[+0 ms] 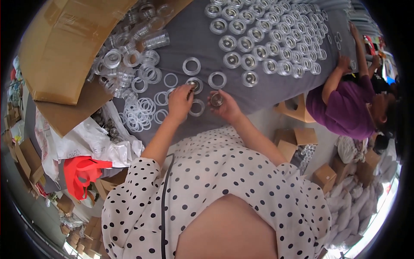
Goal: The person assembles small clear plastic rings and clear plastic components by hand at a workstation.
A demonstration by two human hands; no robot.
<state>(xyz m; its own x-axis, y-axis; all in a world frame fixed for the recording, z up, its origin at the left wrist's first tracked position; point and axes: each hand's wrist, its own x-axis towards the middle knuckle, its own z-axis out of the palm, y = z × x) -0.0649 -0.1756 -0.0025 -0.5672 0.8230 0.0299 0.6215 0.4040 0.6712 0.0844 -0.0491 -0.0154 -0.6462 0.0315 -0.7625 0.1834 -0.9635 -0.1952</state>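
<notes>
My left hand (179, 102) reaches over the grey cloth, its fingertips closed on a small round metal piece that sits in a clear plastic ring (197, 82). The piece is mostly hidden by my fingers. To its right, my right hand (228, 108) is palm up, with a round, shiny metal piece (216, 99) held in the curled fingers. Loose clear rings lie close around: one beyond my left hand (191, 66), one beyond my right hand (217, 80), and one between my hands (197, 108). Thin white rings (140, 114) lie heaped left of my left hand.
Many clear rings with metal centres (260, 52) stand in rows at the far right. Clear plastic rings (125, 64) spill from a cardboard box (64, 47) at the left. A white sack (92, 140) holds metal pieces. Someone in purple (345, 103) works at the table's right edge.
</notes>
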